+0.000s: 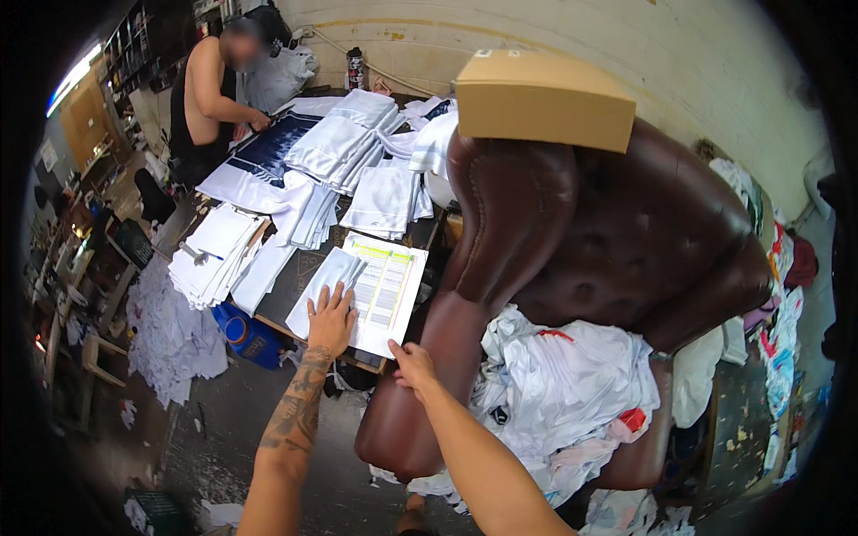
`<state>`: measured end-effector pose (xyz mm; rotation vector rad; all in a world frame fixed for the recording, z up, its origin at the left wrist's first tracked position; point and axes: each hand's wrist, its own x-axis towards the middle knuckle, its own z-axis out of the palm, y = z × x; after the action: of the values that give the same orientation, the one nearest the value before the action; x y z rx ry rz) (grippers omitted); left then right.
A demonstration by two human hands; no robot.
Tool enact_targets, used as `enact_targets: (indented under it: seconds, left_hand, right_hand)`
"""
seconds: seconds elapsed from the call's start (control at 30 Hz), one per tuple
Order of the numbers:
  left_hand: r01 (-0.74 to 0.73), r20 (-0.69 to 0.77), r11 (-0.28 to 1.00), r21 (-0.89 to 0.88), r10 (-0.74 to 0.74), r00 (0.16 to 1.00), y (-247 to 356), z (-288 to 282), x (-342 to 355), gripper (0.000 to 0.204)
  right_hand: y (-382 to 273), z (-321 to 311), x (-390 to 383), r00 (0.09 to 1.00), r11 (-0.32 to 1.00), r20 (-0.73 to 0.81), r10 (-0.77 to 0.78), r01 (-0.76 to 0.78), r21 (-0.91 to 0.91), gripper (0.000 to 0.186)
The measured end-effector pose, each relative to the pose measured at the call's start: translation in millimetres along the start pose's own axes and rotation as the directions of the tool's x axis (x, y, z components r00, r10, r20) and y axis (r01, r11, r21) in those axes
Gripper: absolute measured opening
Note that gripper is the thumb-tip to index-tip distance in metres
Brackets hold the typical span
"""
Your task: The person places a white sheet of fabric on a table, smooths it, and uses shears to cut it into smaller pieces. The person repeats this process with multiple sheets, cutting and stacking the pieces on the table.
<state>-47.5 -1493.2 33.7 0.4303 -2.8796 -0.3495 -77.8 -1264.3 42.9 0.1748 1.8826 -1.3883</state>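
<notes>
My left hand [331, 320] lies flat, fingers spread, on a folded piece of white cloth [315, 284]. The cloth covers the left part of a printed paper sheet [393, 290] with a table and yellow-green marked rows. At the sheet's lower right corner, my right hand [412, 367] has its thumb on the edge and its other fingers curled below, gripping the paper. Beyond both hands sit folded white cloths [382, 198] in a stack. To the left is a pile of white sheets [219, 246] with a small metal tool [198, 254] on top.
A brown padded sofa [617, 241] stands at right, bearing a cardboard box [545, 98] and heaped white fabric [563, 384]. At the far left of the worktable [295, 277], another person [210, 94] works over dark-blue printed cloth [277, 147]. A blue container [248, 338] and scraps [174, 326] lie below.
</notes>
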Motion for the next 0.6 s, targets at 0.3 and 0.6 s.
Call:
enact_targets:
  seconds: [0.3, 0.6]
  left_hand:
    - [0.070, 0.067, 0.991, 0.115, -0.078, 0.995, -12, -7, 18, 0.061]
    - [-0.083, 0.109, 0.507, -0.858, 0.338, 0.935, 244, -17, -115, 0.060]
  right_hand:
    - [73, -69, -47, 0.943, 0.897, -0.273, -0.190, 0.280, 0.342, 0.008]
    - [209, -282, -318, 0.883, 0.945, -0.462, -0.080, 0.214, 0.247, 0.020]
